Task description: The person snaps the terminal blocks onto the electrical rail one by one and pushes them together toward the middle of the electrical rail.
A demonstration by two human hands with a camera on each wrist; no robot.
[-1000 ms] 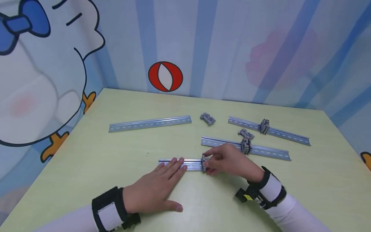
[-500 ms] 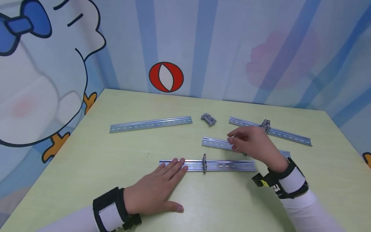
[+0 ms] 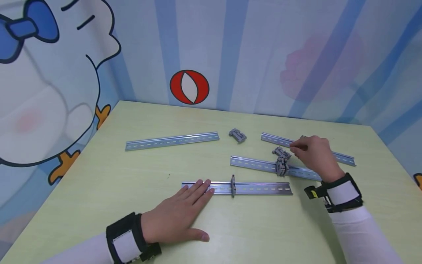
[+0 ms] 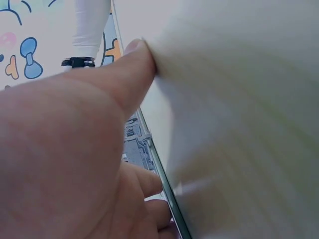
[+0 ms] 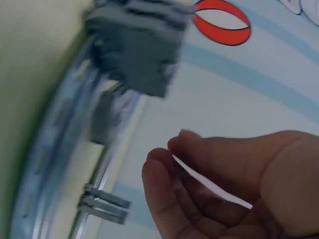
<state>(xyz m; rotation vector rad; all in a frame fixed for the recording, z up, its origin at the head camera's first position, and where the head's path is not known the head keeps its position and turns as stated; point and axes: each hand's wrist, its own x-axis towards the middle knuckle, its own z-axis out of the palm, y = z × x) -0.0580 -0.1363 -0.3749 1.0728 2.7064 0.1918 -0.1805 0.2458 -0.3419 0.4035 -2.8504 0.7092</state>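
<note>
My left hand (image 3: 178,216) rests flat, fingers straight over the left end of the nearest slotted metal DIN rail (image 3: 263,188). One thin grey terminal block (image 3: 233,186) stands across that rail, right of the fingertips. My right hand (image 3: 314,156) hovers over the far right DIN rail (image 3: 277,139), overlapping its terminal blocks in the head view. In the right wrist view, its thumb and fingers are bent loosely with nothing between them, and the terminal blocks (image 5: 104,204) on the far rail stand apart from the fingertips.
A middle DIN rail (image 3: 252,164) bears clustered terminal blocks (image 3: 282,166), with a loose one (image 3: 281,152) right behind them. Another DIN rail (image 3: 171,141) lies at the back left, beside a loose grey block (image 3: 237,135). A patterned wall (image 3: 204,47) borders the table (image 3: 148,172).
My right hand let go of the terminal block on the nearest rail, passed over the middle rail, and moved back and right to the far rail. The left hand has stayed in place.
</note>
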